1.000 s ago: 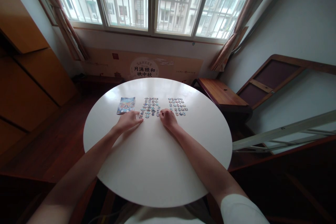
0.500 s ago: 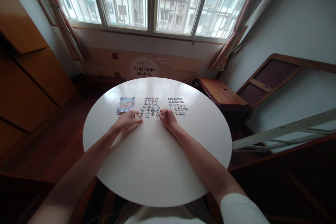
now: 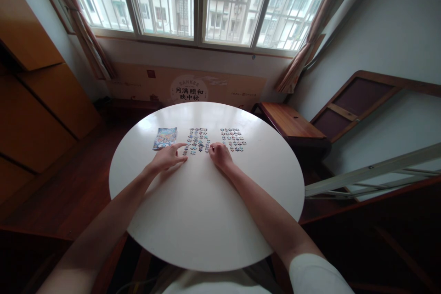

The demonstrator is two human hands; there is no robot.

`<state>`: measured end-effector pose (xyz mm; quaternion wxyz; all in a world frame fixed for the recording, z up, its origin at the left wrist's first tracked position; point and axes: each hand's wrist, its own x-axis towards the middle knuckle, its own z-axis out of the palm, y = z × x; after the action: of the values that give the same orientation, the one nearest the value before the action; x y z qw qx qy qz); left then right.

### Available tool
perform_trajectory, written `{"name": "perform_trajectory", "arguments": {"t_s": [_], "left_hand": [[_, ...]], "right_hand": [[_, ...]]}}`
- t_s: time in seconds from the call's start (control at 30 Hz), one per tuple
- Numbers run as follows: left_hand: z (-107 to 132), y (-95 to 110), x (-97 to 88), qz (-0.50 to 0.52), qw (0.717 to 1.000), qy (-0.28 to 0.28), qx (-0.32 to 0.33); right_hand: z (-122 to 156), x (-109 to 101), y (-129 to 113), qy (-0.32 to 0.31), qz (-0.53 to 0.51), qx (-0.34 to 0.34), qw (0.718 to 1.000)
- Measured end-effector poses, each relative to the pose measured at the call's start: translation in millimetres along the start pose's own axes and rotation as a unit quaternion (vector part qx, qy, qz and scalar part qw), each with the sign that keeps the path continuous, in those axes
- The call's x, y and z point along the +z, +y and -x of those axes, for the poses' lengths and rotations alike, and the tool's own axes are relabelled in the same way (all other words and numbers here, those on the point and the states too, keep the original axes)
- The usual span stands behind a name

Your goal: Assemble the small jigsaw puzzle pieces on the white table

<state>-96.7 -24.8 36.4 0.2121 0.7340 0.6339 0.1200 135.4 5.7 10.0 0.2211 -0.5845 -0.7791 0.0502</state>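
Observation:
My left hand (image 3: 168, 157) is at the near left corner of the left group of jigsaw pieces (image 3: 195, 140). Its index finger and thumb are spread apart, with loose pieces by their tips and nothing visibly held. Between the two groups, my right hand (image 3: 221, 154) rests with its fingers curled closed, close to the left group's right edge; whatever they may hold is hidden. To its right lies a second group of jigsaw pieces (image 3: 236, 139) in rough rows. A colourful picture sheet (image 3: 165, 137) lies flat just beyond my left hand.
Everything lies on a round white table (image 3: 206, 220). Behind it, to the right, stands a low wooden bench (image 3: 292, 119). A printed cardboard panel (image 3: 237, 83) leans under the barred window (image 3: 196, 0). Wooden cabinets (image 3: 41, 110) line the left side.
My left index finger has stretched out and moved slightly away from the thumb, widening the gap between them. My right hand and the sheet have stayed in place.

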Motion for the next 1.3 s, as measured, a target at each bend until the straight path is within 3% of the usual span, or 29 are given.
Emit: {"name": "perform_trajectory", "arguments": {"t_s": [1.3], "left_hand": [[-1.5, -1.1, 1.5, -0.011, 1.0, 0.008, 0.01]], "right_hand": [[0.2, 0.2, 0.6, -0.011, 0.002, 0.003, 1.0]]}}
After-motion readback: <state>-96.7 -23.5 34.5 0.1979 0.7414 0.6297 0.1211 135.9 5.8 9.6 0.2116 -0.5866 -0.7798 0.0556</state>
